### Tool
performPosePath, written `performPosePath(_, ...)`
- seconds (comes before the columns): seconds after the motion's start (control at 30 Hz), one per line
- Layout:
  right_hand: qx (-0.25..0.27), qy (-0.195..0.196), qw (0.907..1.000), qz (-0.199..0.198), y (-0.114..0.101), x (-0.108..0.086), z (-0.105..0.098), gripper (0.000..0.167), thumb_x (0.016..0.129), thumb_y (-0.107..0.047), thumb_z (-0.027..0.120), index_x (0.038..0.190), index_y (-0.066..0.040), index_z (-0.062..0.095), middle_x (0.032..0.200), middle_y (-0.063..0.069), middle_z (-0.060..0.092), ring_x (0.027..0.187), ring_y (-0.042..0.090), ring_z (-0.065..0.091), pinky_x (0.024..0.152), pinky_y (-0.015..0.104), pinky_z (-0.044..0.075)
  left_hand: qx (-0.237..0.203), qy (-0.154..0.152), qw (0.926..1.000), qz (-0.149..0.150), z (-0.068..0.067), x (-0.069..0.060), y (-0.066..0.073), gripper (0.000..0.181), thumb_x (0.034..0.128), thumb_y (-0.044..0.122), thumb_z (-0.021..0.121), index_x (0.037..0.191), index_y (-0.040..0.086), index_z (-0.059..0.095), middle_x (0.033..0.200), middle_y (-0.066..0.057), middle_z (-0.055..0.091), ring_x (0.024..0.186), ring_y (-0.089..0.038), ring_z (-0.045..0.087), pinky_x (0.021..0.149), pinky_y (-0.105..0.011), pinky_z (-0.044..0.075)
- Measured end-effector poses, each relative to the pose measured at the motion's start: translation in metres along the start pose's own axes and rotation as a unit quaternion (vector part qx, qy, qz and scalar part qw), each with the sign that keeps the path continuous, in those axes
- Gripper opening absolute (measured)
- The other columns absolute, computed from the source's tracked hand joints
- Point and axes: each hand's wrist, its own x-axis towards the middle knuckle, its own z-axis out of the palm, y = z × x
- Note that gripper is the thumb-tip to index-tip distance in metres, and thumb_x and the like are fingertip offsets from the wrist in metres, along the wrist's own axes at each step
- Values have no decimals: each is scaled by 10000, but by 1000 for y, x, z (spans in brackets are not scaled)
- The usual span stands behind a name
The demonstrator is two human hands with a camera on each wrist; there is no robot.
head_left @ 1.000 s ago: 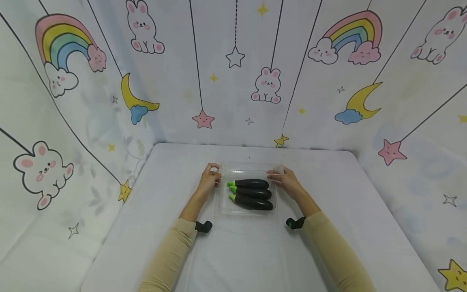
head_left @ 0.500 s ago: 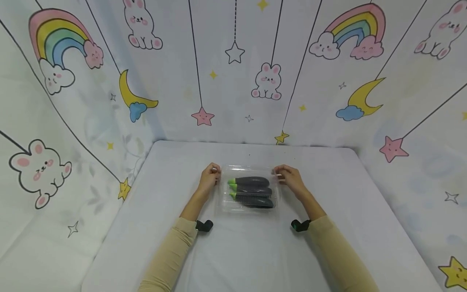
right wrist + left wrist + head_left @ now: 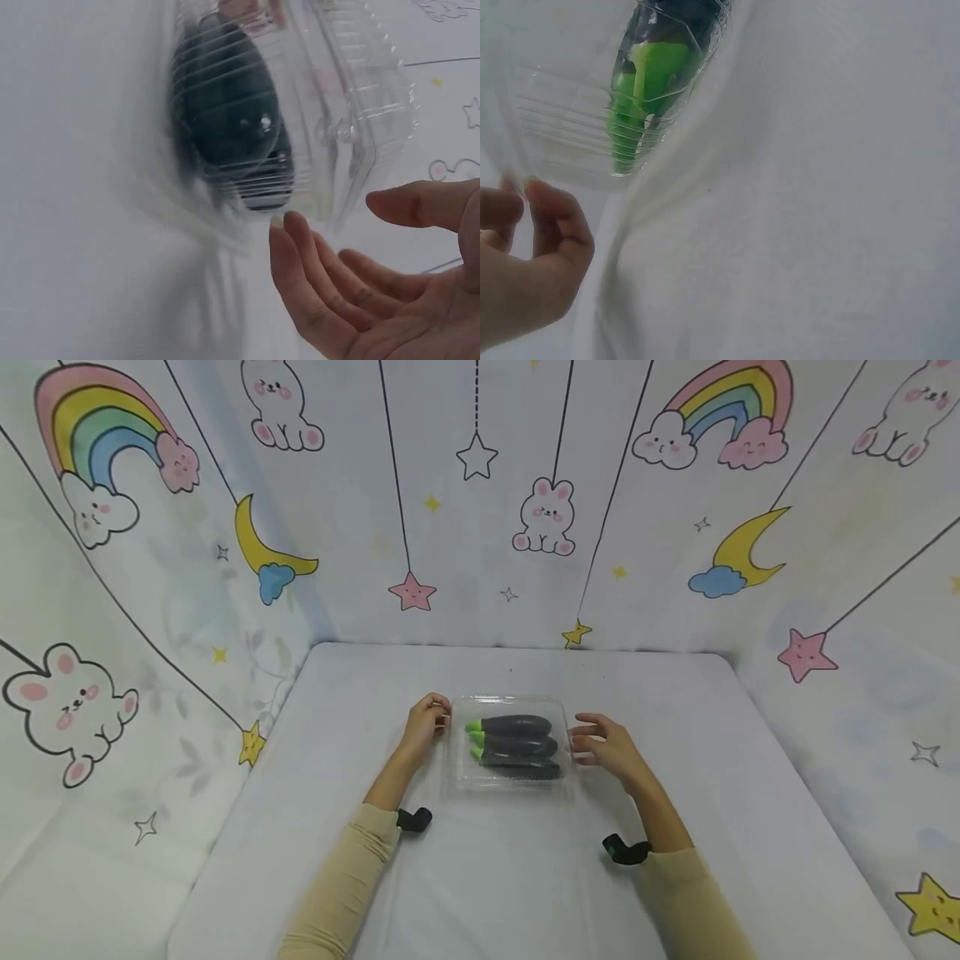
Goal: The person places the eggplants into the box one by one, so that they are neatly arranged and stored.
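Note:
Three dark eggplants (image 3: 517, 746) with bright green caps lie side by side in a clear plastic clamshell box (image 3: 506, 702), its lid down over them. My left hand (image 3: 426, 727) is at the box's left edge; in the left wrist view its thumb and fingertips pinch the rim there. Beside the right end, my right hand (image 3: 611, 749) holds nothing, its fingers apart and gently bent. The right wrist view shows the fingertips close to the box wall (image 3: 360, 90); whether they touch it I cannot tell.
The box stands on a table (image 3: 495, 877) covered with white cloth. Behind and at both sides hangs a white curtain (image 3: 337, 527) printed with rainbows, rabbits, moons and stars. A black wrist mount (image 3: 626, 850) sits at each sleeve cuff.
The lid has come down over the eggplants. My right hand has let go of the box and drawn off to the right, while the left hand has stayed at the left edge.

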Motion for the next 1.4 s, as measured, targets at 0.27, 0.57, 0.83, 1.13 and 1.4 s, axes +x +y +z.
performPosePath(0.27,394,-85,9989,253,1,-36,9,525,1028,-157,675,1478,49,499,1301,314,624,1041,323,716,826,427,627,715,-13,9972,211,-4,-15,6,228,1001,111,570,1228,84,570,1034,-88,563,854,-192,580,733,-318,508)
performPosePath(0.57,599,-36,9968,520,6,-53,17,536,1003,-182,715,1450,51,532,1197,282,692,922,295,753,771,432,635,1427,-24,9898,5,-5,-50,5,390,1018,154,605,1369,23,498,1111,-138,561,890,-231,601,724,-307,522)
performPosePath(0.83,650,-111,9964,542,9,-59,19,437,1010,-152,686,1333,127,594,1069,221,740,918,306,755,792,424,633,1447,-465,9882,-204,-12,-90,-6,337,1071,268,556,1304,25,559,1059,-139,633,817,-210,584,685,-309,498)
performPosePath(1.13,1195,60,9905,677,12,-65,21,469,990,-168,732,1240,204,594,999,227,745,873,301,766,807,418,629,1258,-1091,9855,-326,-18,-119,-5,279,1072,266,576,1163,3,589,939,-129,654,669,-159,511,598,-270,454)
performPosePath(1.4,1820,66,9810,669,21,-62,25,427,972,-99,740,1208,229,600,981,197,760,870,249,768,823,425,624,911,-1173,9880,-417,-17,-124,-6,250,1067,209,588,1169,-10,528,969,-146,682,719,-154,521,667,-284,472)
